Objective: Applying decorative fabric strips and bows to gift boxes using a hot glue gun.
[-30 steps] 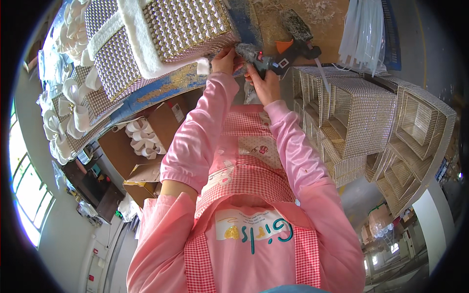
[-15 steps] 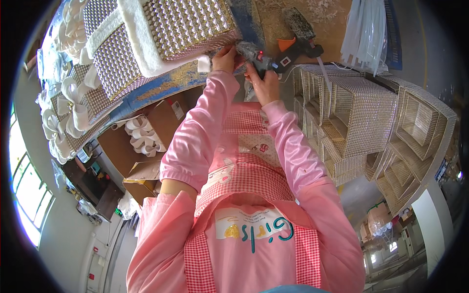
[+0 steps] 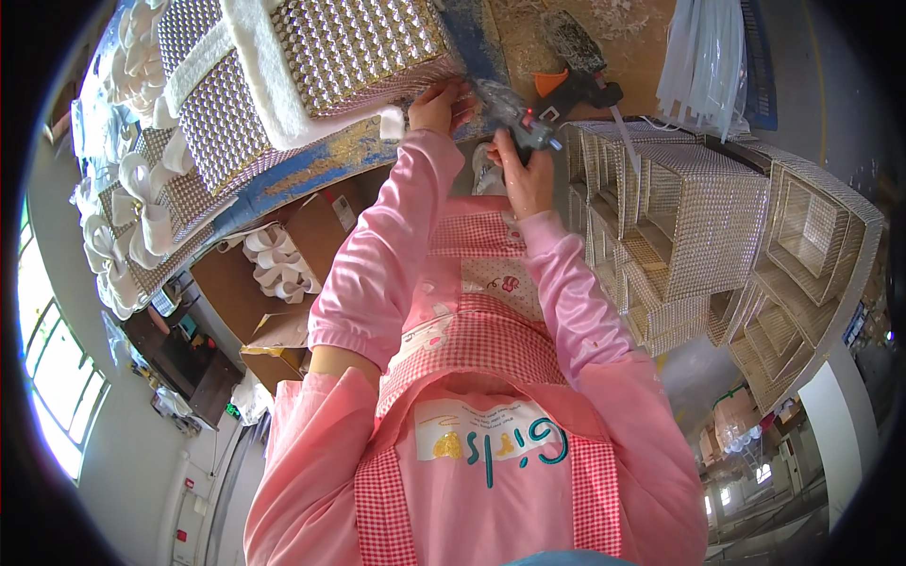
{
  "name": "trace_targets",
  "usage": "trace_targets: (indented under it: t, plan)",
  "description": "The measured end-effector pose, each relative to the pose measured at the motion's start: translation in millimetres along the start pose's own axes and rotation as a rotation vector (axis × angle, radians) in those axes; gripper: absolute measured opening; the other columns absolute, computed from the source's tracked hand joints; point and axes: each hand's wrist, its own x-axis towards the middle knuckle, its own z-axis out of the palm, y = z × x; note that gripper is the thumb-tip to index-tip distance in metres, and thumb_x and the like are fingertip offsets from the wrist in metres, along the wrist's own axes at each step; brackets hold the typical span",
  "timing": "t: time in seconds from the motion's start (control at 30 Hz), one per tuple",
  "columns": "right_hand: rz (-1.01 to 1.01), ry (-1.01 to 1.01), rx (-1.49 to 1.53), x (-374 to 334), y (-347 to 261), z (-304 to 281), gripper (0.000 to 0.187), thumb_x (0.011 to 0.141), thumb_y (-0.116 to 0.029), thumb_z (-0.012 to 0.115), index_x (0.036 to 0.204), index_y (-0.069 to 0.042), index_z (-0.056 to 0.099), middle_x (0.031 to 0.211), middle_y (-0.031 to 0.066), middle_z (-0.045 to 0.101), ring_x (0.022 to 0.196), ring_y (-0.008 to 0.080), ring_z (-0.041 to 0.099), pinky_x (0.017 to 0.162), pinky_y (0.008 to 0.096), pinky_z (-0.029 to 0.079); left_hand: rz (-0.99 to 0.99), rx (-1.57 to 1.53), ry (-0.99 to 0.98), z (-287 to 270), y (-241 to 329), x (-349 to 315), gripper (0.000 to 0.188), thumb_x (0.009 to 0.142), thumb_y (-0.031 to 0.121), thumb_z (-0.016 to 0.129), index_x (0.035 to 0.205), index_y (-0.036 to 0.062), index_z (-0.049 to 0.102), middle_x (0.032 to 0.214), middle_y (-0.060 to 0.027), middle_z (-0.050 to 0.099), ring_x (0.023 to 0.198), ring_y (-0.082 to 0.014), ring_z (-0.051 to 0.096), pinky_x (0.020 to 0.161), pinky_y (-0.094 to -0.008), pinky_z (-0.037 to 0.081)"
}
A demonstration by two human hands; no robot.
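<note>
My right hand [image 3: 530, 177] is wrapped round the handle of a dark glue gun [image 3: 530, 128] with a small red light; the gun is slightly blurred, to the right of the box's near corner. At that corner my left hand [image 3: 434, 109] has its fingers curled against the edge of a gift-style box [image 3: 363, 47] covered in shiny silver-gold beaded mesh. What those fingers pinch is hidden. Crossing the box are fluffy white bands [image 3: 269, 85], and one loose-looking band end [image 3: 391, 123] hangs beside my left wrist.
Beyond lies a second glue gun [image 3: 576, 90] with an orange trigger on the worktable [image 3: 510, 38]. Translucent glue sticks [image 3: 703, 66] hang at the far right. Mesh box frames [image 3: 698, 217] stand stacked to the right. White bows [image 3: 142, 208] and a cardboard box [image 3: 226, 283] are at left.
My right hand has drawn the glue gun a little to the right and nearer, away from the box corner. My left hand stays at the corner, its fingers slightly shifted.
</note>
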Motion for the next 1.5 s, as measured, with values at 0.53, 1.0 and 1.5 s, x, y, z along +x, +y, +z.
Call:
trace_targets:
  t: [0.53,1.0,1.5]
  plan:
    - [-0.033,0.032,-0.075,-37,-27,-60,0.025,0.088,-0.024,0.056,0.085,0.001,0.058,0.082,0.0074,0.062,0.071,0.0135,0.060,0.065,0.0248,0.048,0.010,0.474,0.165,10,13,-1,0.015,0.074,0.019,0.065,0.069,0.0041,0.064,0.063,-0.0054,0.063,0.050,-0.0130,0.060,0.045,-0.0239,0.049]
    - [0.021,-0.054,-0.088,-59,-68,-56,0.030,0.090,-0.031,0.053,0.097,-0.004,0.063,0.078,0.0006,0.060,0.065,0.0083,0.054,0.061,0.0216,0.041,0.217,0.343,0.075,-37,-14,-53,0.024,0.083,0.027,0.058,0.078,0.0036,0.061,0.053,-0.0036,0.053,0.042,-0.0120,0.051,0.038,-0.0272,0.040]
    - [-0.428,-0.122,-0.130,0,-170,25,0.037,0.091,-0.032,0.051,0.115,-0.005,0.046,0.114,0.0113,0.058,0.098,0.0199,0.057,0.073,0.0303,0.044,1.049,0.258,0.520,-155,110,-148,0.024,0.082,0.005,0.058,0.107,0.0048,0.059,0.094,-0.0060,0.061,0.081,-0.0137,0.058,0.072,-0.0257,0.047]
